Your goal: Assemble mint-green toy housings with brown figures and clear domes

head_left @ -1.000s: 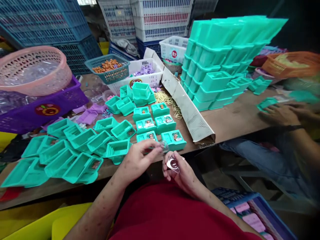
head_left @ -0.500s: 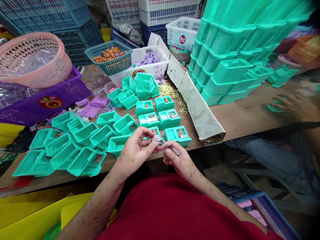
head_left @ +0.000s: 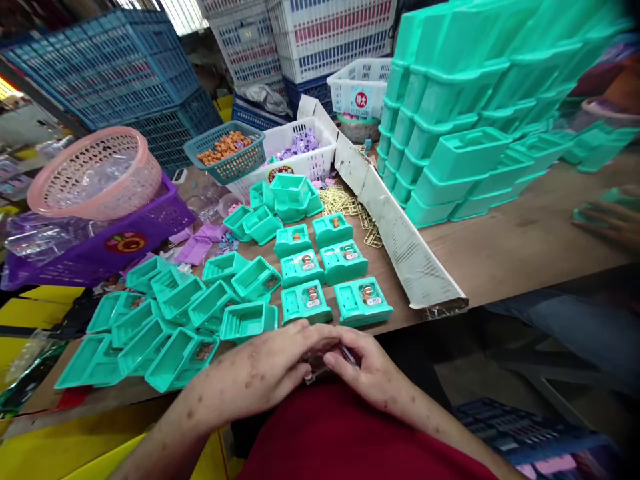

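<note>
My left hand (head_left: 273,367) and my right hand (head_left: 367,367) meet just below the table's front edge, over my red shirt. Both pinch a small clear plastic piece (head_left: 320,363), mostly hidden by the fingers. Just beyond the hands, two teal plastic cases (head_left: 363,300) with a small item under a clear dome lie at the table edge. More such filled cases (head_left: 323,250) sit behind them in two columns. Several empty teal trays (head_left: 165,320) lie heaped to the left.
A tall stack of teal trays (head_left: 450,120) stands at the back right behind a cardboard strip (head_left: 400,240). A pink basket (head_left: 95,173) rests on a purple crate (head_left: 125,240). Baskets of orange bits (head_left: 227,150) and purple pieces (head_left: 300,143) stand behind. Another person's hand (head_left: 607,217) is at far right.
My hands have dropped from above the table edge to my lap and closed together over the clear piece. The view has tilted, so the table appears higher.
</note>
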`<state>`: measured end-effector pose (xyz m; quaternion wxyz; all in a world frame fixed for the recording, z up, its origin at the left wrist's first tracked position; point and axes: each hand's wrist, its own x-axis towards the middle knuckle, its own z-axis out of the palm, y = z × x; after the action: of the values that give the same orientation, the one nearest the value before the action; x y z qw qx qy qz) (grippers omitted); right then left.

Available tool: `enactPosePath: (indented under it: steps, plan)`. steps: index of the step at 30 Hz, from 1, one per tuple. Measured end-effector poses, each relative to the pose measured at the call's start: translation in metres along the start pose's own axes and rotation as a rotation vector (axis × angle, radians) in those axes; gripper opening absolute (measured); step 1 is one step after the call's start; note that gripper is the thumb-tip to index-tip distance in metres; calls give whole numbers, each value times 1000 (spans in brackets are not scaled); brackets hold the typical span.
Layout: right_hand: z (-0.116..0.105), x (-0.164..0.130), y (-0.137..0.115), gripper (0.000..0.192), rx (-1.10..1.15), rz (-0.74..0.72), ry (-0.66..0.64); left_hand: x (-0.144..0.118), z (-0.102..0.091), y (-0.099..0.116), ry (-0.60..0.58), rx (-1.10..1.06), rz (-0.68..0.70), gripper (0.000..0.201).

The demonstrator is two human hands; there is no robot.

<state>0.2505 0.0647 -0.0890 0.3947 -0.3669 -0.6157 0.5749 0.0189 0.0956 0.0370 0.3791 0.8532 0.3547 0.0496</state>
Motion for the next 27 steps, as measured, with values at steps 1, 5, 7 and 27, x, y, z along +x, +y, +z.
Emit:
enactPosePath:
  steps: [1, 5, 7, 27]
  plan:
    - [-2, -2, 2, 26, 5, 28, 14, 4, -14, -7, 19, 32, 3, 50]
    - [-15, -10, 10, 30, -22, 123, 97, 46, -84, -54, 290, 3, -98, 35]
    - [-19, -16, 15, 34, -12, 176, 110, 81, -111, -84, 455, -145, -165, 40]
    - [-40, -32, 33, 44, 25, 328, 162, 184, -101, -204, 465, -28, -182, 43]
